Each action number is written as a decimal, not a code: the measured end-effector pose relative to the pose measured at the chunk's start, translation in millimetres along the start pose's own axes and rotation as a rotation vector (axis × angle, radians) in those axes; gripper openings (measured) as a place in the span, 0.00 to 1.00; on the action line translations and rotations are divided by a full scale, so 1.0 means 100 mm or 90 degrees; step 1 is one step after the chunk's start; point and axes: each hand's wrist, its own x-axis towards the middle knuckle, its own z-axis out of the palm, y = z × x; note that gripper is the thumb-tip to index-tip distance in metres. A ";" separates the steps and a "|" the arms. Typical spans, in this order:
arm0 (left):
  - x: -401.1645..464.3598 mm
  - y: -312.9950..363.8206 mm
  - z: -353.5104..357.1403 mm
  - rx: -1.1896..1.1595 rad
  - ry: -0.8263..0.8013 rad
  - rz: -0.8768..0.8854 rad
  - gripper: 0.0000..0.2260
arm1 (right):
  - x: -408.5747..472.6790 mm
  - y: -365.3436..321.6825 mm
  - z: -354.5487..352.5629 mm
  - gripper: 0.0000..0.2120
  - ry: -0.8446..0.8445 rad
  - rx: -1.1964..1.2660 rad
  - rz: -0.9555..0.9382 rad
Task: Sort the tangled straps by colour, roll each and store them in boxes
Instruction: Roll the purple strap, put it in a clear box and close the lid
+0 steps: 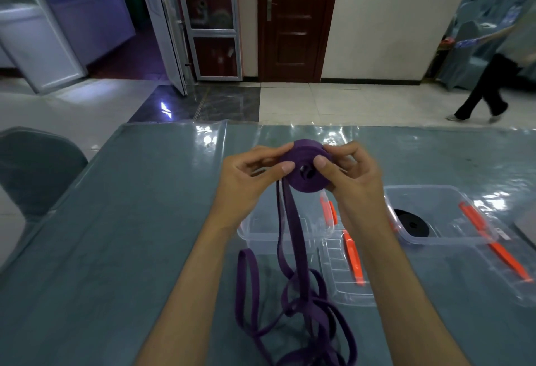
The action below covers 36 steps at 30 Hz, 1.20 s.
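A purple strap roll (306,181) is held up above the table between both hands. My left hand (255,174) pinches its left side with thumb and fingers. My right hand (348,174) grips its right side, thumb on the face near the centre hole. The loose purple strap (293,293) hangs from the roll and lies in tangled loops on the table near me. A clear box (261,229) stands below the roll. A second clear box (435,212) at the right holds a rolled black strap (412,223).
Two clear lids with orange clips (352,261) (493,243) lie beside the boxes. The table (116,235) has a grey cloth under clear plastic. A grey chair (34,168) stands at the left. A person (493,87) walks at the far right.
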 end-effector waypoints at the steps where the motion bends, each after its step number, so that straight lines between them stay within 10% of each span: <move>1: 0.00 0.02 0.00 0.010 0.024 0.009 0.14 | 0.01 0.00 0.00 0.11 -0.018 -0.010 0.015; 36: -0.06 -0.02 -0.03 0.040 0.062 0.013 0.11 | 0.00 0.04 -0.08 0.17 -0.047 -0.110 -0.037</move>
